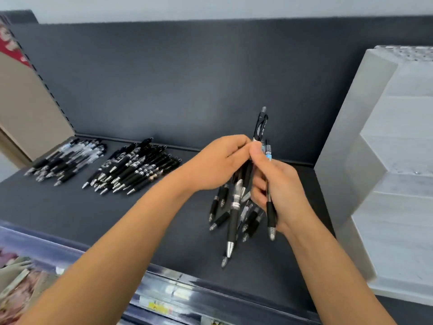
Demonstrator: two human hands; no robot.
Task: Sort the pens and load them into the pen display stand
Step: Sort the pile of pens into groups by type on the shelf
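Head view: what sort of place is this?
Most likely a shop's stationery aisle: a dark shelf with a price-label strip on its front edge, sorted piles of pens, and a white tiered display stand at the right.

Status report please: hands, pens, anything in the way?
Left hand pinches raised pen; right hand grips pen bunch. Two piles on shelf, left. Display stand right, unobstructed.
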